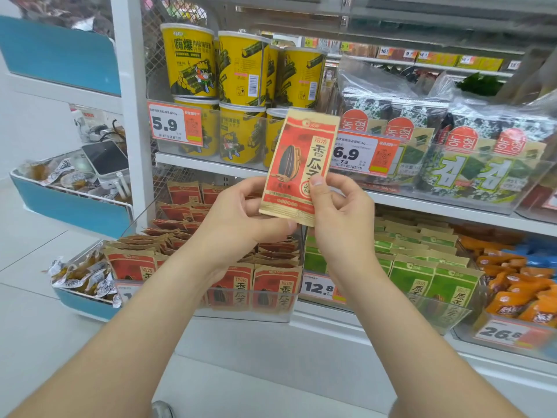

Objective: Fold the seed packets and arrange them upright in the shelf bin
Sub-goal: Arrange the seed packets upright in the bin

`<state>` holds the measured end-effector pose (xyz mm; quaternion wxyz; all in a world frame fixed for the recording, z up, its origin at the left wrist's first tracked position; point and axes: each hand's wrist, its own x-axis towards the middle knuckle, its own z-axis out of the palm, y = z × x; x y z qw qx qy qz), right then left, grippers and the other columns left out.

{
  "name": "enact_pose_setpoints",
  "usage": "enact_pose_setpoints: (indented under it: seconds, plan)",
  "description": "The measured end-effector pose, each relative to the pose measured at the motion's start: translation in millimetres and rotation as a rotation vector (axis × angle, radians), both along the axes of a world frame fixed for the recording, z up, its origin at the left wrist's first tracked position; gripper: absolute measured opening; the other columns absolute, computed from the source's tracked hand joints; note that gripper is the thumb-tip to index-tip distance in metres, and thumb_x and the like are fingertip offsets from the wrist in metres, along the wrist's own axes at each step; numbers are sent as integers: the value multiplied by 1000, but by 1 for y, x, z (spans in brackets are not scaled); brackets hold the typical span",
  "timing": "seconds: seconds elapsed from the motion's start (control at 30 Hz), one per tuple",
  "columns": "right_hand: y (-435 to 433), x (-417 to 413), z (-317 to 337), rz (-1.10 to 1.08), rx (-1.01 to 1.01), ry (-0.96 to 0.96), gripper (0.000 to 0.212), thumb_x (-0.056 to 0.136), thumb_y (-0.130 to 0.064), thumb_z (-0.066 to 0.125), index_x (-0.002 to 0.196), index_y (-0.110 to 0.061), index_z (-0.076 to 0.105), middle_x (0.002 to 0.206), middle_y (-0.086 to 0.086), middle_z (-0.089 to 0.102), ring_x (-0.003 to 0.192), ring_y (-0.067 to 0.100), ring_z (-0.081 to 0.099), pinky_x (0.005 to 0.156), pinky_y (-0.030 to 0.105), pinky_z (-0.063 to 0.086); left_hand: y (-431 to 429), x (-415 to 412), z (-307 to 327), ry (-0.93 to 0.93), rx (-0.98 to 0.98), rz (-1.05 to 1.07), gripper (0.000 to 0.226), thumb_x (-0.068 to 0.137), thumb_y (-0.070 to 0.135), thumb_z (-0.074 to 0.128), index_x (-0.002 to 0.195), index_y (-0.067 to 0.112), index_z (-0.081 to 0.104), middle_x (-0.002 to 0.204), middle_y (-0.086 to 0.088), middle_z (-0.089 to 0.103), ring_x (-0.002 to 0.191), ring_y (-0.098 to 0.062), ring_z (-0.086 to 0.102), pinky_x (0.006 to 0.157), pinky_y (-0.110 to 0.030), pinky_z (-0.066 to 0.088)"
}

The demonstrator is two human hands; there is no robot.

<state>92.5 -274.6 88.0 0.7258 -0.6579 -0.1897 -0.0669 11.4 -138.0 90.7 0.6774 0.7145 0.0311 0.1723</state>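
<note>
A: Head view: where is the seed packet?
B: Upright in the air, in front of the shelves and above the clear shelf bin.
A: And the hands?
B: The left hand grips its lower edge from behind. The right hand pinches its right side, thumb on the front.
A: Around it?
B: Matching red packets stand in the bin, with green packets just to the right.
</note>
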Motion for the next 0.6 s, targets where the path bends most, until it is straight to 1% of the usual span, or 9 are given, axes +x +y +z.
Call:
enact_pose_setpoints:
  seconds: [0.1, 0.2, 0.23, 0.27, 0.33, 0.37, 0.43, 0.5, 0.6]
  plan:
    - [-3, -2, -1, -148, -102, -261, 17, 104, -35, 67, 113, -23, 59, 63, 7, 66, 56, 19, 59, 66, 45, 52, 0, 3, 1, -34, -68, 125, 53, 97, 5, 74, 140, 27, 53, 108, 0, 82, 106, -20, 79, 83, -38, 66]
    - [-5, -8, 1, -125, -164, -341, 21, 101, -32, 72, 114, -25, 57, 59, 4, 64, 51, 12, 57, 61, 36, 47, -2, 3, 1, -58, -60, 127, 28, 106, 19, 67, 132, 22, 58, 107, 0, 81, 99, -16, 79, 77, -31, 65]
    - [-4, -11, 2, -51, -175, -324, 22, 101, -34, 74, 116, -28, 59, 61, 2, 66, 53, 11, 61, 61, 32, 49, -3, 3, 1, -54, -59, 108, 25, 107, 23, 66, 131, 20, 59, 108, -2, 81, 98, -18, 79, 76, -30, 65]
    - [-2, -13, 2, 35, -179, -295, 25, 100, -38, 75, 119, -31, 61, 65, 2, 70, 59, 14, 67, 64, 35, 55, -5, 2, 1, -46, -78, 88, 24, 108, 26, 64, 131, 18, 59, 109, -4, 81, 97, -21, 79, 76, -30, 64]
    - [0, -12, 1, 151, -173, -251, 30, 99, -42, 75, 127, -36, 64, 77, 8, 75, 75, 29, 75, 75, 52, 62, -8, 2, 2, -29, -166, 50, 25, 110, 30, 60, 131, 17, 58, 108, -5, 80, 91, -23, 78, 77, -33, 64]
    - [-1, -11, 0, 192, -160, -234, 32, 100, -39, 74, 130, -37, 66, 81, 10, 77, 82, 32, 76, 80, 58, 62, -7, 1, 2, -26, -208, 40, 26, 110, 31, 60, 132, 17, 58, 108, -3, 79, 90, -22, 78, 79, -36, 65]
    - [-3, -10, 1, 255, -117, -177, 33, 102, -27, 73, 134, -33, 69, 90, 10, 80, 92, 32, 78, 85, 60, 63, -3, 0, 2, -29, -237, 26, 32, 107, 34, 63, 134, 18, 57, 112, -3, 80, 97, -27, 80, 87, -45, 65]
    - [-7, -10, 4, 266, -47, -83, 26, 102, -16, 74, 127, -22, 75, 94, 9, 82, 93, 30, 80, 82, 55, 66, 1, -2, 3, -28, -197, 1, 43, 100, 34, 72, 136, 17, 56, 119, -7, 80, 107, -33, 79, 95, -52, 63]
    - [-11, -10, 9, 244, 34, 49, 7, 98, -7, 76, 101, -13, 78, 89, 9, 83, 81, 22, 81, 68, 37, 65, 6, -4, 2, -22, -117, -31, 52, 91, 25, 81, 138, 18, 60, 124, -7, 79, 116, -29, 76, 102, -55, 59]
